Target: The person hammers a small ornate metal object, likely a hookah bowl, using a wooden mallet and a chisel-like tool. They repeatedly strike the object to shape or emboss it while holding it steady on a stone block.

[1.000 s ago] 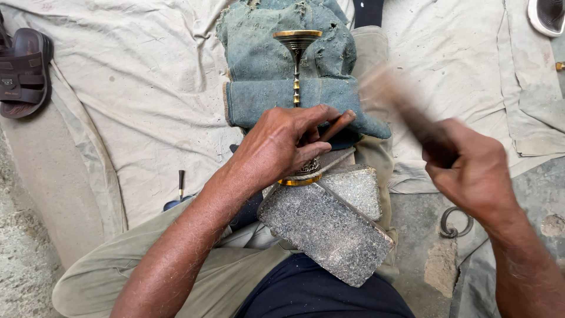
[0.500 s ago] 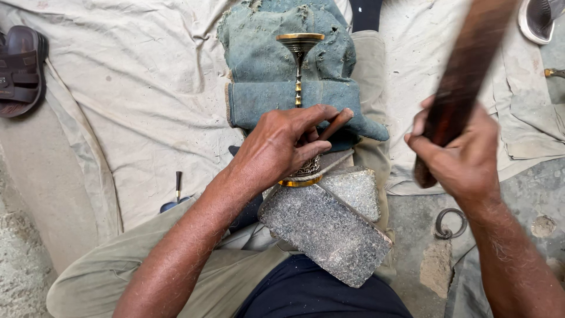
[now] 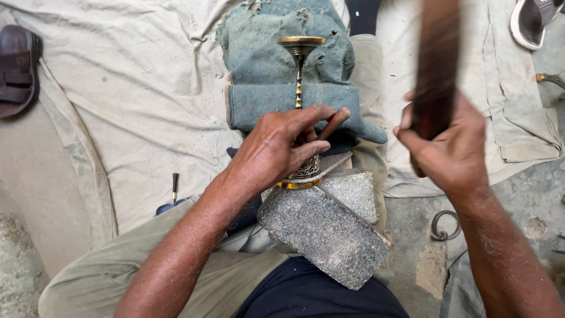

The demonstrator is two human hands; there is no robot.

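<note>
The left hand (image 3: 282,147) covers the lower half of a brass goblet-like piece (image 3: 299,65), so only its round foot, thin beaded stem and a band of engraved bowl near the rim at 6 o'clock can be seen; how the bowl sits on its support is hidden under the palm. The fingers are wrapped around the bowl, and a thin dark tool (image 3: 334,123) pokes out between them toward 1 o'clock, its tip concealed. The piece lies on its side, long axis running 12 to 6, foot pointing to 12 o'clock over a folded blue-green cloth (image 3: 259,65), rim toward the person beside a speckled grey stone block (image 3: 326,232).

At 3 o'clock the right hand (image 3: 450,153) is clenched around a dark wooden stick (image 3: 436,65), raised upright and blurred, its top cut off by the frame's upper edge. A sandal (image 3: 17,68) at 9 o'clock and a shoe (image 3: 532,20) at 1 o'clock are both partly cropped. A metal ring (image 3: 440,227) lies on the ground at 4 o'clock.
</note>
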